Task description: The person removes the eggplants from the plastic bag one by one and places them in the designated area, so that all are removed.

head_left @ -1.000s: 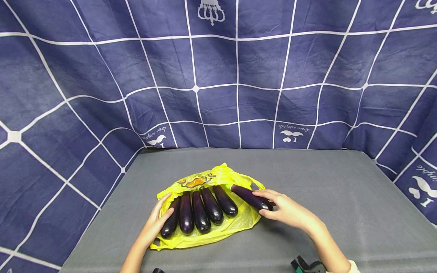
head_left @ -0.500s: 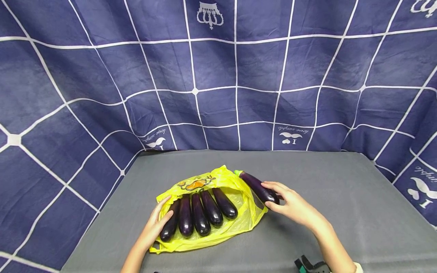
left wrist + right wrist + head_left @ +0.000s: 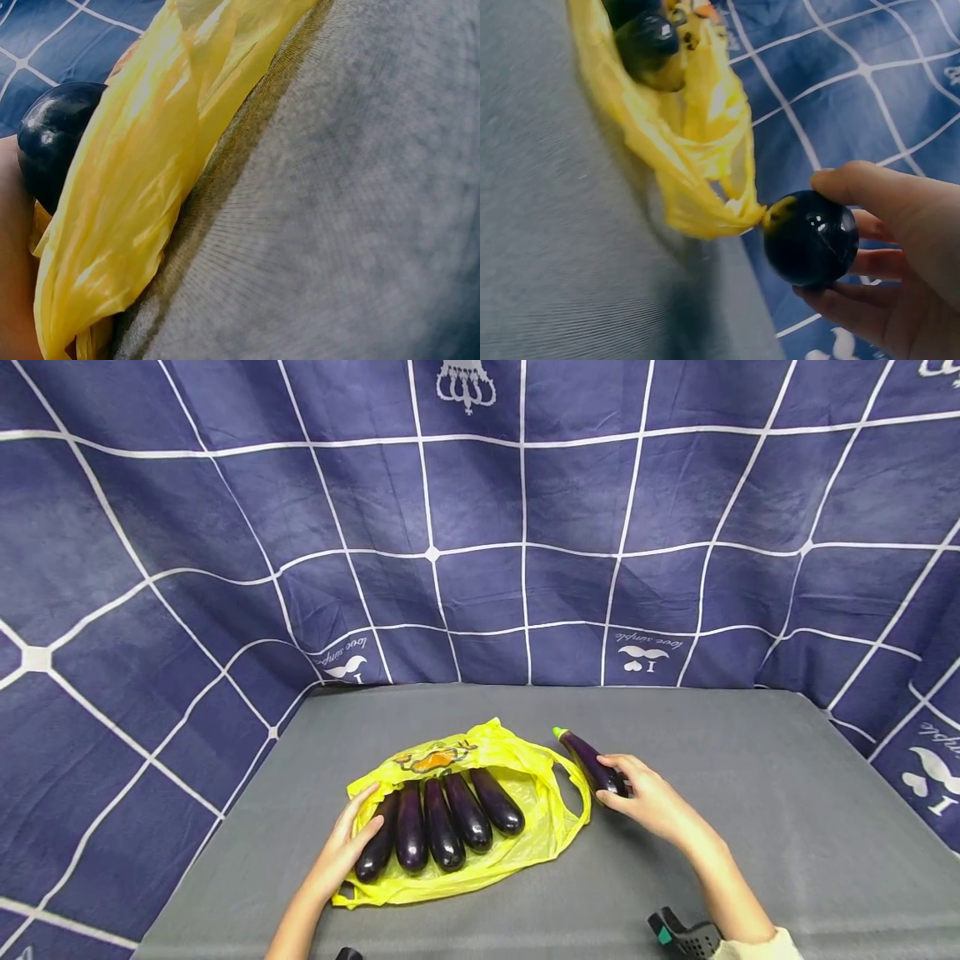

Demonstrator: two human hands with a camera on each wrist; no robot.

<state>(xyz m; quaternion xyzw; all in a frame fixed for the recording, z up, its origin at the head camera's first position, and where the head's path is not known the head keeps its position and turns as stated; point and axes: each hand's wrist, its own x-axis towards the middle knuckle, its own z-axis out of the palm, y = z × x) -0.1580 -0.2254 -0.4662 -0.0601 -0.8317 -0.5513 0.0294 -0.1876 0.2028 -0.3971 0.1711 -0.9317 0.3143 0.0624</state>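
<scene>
My right hand (image 3: 654, 800) grips the rounded lower end of a dark purple eggplant (image 3: 588, 762), whose green stem tip points up and left. This eggplant is outside the yellow plastic bag (image 3: 536, 839), beside its right handle loop. In the right wrist view, thumb and fingers go round the eggplant's shiny end (image 3: 810, 244). Several more eggplants (image 3: 444, 835) lie side by side in the bag's wide mouth. My left hand (image 3: 345, 843) rests at the bag's left edge, fingers extended, beside the leftmost eggplant (image 3: 372, 852). The bag hides most of that hand in the left wrist view.
The bag lies on a grey cloth-covered table (image 3: 712, 752). Behind and at both sides hangs a blue curtain (image 3: 570, 502) with white grid lines. A black strap device (image 3: 682, 935) is near the right forearm at the front edge.
My right hand has drawn the eggplant out of the bag's mouth, rightward past the handle loop, its stem end swinging farther upright. My left hand has stayed at the bag's left edge.
</scene>
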